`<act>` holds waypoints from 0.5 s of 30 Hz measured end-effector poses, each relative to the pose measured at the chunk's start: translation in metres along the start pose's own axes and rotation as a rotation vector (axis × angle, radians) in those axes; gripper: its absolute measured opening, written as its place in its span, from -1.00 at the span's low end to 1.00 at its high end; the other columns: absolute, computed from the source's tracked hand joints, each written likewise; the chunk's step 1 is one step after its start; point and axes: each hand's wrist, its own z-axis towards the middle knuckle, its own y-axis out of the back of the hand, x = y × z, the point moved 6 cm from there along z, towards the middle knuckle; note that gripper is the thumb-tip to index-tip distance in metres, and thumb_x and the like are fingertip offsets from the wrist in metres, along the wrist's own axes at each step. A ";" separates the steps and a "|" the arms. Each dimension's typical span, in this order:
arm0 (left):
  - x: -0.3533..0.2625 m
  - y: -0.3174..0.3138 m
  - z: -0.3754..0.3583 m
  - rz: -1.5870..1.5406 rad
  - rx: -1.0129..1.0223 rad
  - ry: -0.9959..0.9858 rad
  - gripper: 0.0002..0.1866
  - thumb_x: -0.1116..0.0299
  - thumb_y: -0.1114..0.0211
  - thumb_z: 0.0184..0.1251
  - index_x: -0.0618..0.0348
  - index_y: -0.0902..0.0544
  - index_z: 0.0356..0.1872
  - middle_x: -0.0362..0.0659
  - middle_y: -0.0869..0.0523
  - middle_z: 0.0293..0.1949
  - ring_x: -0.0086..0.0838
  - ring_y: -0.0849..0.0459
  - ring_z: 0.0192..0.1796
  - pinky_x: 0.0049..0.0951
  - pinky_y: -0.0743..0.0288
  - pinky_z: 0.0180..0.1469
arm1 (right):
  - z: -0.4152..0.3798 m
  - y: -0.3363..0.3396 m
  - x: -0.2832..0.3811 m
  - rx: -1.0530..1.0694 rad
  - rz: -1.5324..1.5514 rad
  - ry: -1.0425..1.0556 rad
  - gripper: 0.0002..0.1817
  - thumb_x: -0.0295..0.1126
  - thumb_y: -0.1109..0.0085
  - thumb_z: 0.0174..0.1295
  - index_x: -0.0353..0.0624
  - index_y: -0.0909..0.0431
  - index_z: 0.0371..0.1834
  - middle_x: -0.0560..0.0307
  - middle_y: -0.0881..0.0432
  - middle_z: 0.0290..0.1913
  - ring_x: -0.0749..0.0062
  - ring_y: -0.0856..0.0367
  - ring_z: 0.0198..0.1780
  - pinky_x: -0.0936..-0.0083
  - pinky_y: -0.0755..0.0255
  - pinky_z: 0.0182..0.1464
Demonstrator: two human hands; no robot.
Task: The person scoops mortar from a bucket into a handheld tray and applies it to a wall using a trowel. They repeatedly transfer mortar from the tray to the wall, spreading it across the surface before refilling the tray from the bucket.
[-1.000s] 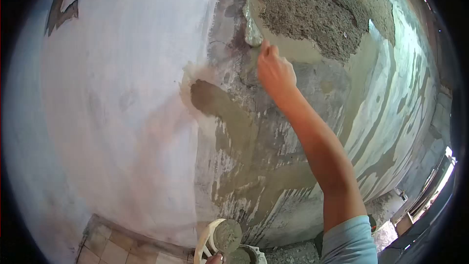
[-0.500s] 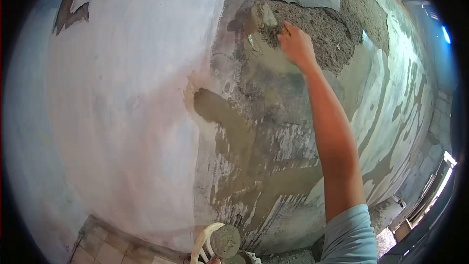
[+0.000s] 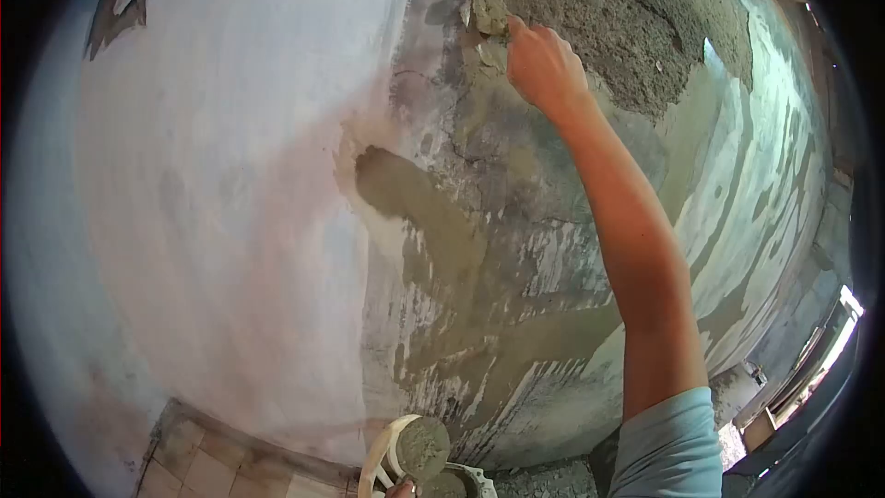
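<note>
My right hand [image 3: 546, 65] is raised to the upper wall, fingers closed around something mostly hidden by the hand. It is beside a pale, wet-looking patch [image 3: 490, 2] at the left end of a rough, exposed cavity [image 3: 599, 32]. My left hand [image 3: 402, 490] shows only as a bit of finger at the bottom edge, gripping a white plastic container [image 3: 376, 461]. A round grey lump of mortar-like material [image 3: 423, 448] lies at the container's top, with a second white-rimmed opening beside it.
The pale painted wall [image 3: 230, 175] fills the left side. A darker smear of filler [image 3: 406, 194] crosses the middle. Square tiles [image 3: 207, 475] lie at lower left. At the lower right are a bright opening [image 3: 848, 302] and dark clutter.
My right hand has moved left and slightly up, closer to the pale patch. The view has shifted a little, and the container remains low in the frame.
</note>
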 end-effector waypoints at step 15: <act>-0.016 -0.043 0.000 0.110 0.083 0.085 -0.66 -0.13 0.01 0.64 -0.13 -0.50 -0.04 -0.39 -0.26 -0.60 -0.56 -0.20 -0.60 -0.38 -0.18 -0.53 | -0.067 -0.021 -0.012 0.069 -0.087 0.145 -0.55 -0.46 -0.02 0.35 -0.22 -0.34 0.31 -0.20 -0.67 -0.07 -0.18 -0.77 -0.21 0.07 -0.70 -0.24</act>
